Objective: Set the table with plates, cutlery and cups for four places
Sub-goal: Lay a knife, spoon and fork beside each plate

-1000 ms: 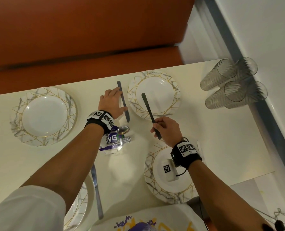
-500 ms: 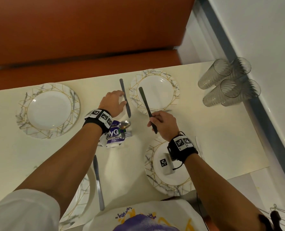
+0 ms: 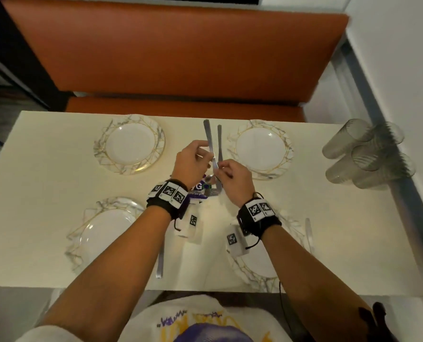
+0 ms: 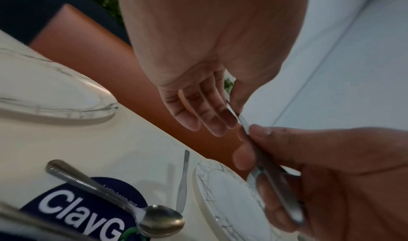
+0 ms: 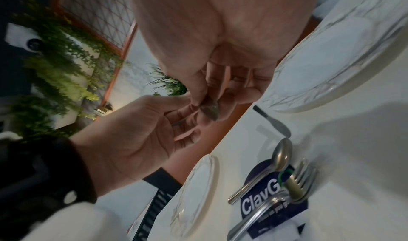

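Note:
Four marble-patterned plates sit on the white table (image 3: 45, 169): far left (image 3: 131, 144), far right (image 3: 261, 149), near left (image 3: 104, 233), and near right (image 3: 262, 267) partly under my right wrist. Both hands hold one silver knife (image 3: 209, 140) above the table between the far plates. My left hand (image 3: 206, 150) pinches its blade between thumb and fingers (image 4: 209, 117). My right hand (image 3: 221, 169) grips the lower end (image 5: 209, 110). A second knife (image 3: 219, 141) lies left of the far right plate. Several clear cups (image 3: 368, 154) lie stacked at the right edge.
A purple packet (image 3: 199, 187) under my hands carries a spoon (image 5: 271, 164) and forks (image 5: 293, 183). One knife (image 3: 160, 262) lies right of the near left plate, another (image 3: 309, 233) right of the near right plate. An orange bench (image 3: 180, 58) runs along the far edge.
My right hand brought its knife left from over the far right plate. My left hand left the knife lying on the table and now pinches the held one.

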Tool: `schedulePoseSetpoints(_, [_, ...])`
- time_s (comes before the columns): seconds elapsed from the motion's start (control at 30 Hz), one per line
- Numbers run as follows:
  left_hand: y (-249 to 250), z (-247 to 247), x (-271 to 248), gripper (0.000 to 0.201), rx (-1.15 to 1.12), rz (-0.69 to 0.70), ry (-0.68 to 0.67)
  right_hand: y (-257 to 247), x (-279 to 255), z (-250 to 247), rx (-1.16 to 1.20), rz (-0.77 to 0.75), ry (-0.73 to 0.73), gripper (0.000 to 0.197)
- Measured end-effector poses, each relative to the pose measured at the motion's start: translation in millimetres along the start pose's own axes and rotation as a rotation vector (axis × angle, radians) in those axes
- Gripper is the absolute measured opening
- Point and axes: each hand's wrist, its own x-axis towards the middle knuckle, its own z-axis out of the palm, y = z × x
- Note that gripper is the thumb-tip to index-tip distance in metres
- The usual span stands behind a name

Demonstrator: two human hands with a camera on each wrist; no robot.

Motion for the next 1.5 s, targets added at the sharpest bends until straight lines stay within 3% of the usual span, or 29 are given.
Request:
schedulePoseSetpoints(0.17, [-14.0,-36.4,-23.0,0.030,-0.040,-0.075,0.065,-15.6,-15.9,38.5,0.022,-0.027,-0.049,0.015])
schedulePoseSetpoints(0.37, [-38.8,-100.5,-17.1,0.032,-0.042,-0.114,0.130,-45.4,-10.3,93.4,0.024,-0.020,-0.133,0.010])
schedulePoseSetpoints(0.63, [-112.1,-223.3,46.1,0.029,0.021,-0.175,0.116,-58.4,15.8,183.1,0.002,0.109,-0.131,0.010])
schedulePoseSetpoints(0.87, [-197.3,-319.4,111.9,0.032,0.176,-0.382,0.115,-42.6,18.6,230.6,0.040,0.221,-0.099,0.021])
schedulePoseSetpoints(1.13, [-251.7,-336.1,151.1,0.025,0.268,-0.500,0.031,-29.9,21.1,236.8,-0.035,0.286,-0.035,0.015])
schedulePoseSetpoints(1.37, [-274.3,-328.9,164.5,0.009,0.390,-0.441,0.021,-30.7,22.1,239.4,-0.057,0.299,-0.008,0.015])
schedulePoseSetpoints(1.5, [-282.1,-324.0,163.8,0.010,0.434,-0.418,0.057,-28.9,22.8,241.3,-0.094,0.285,-0.021,0.016])
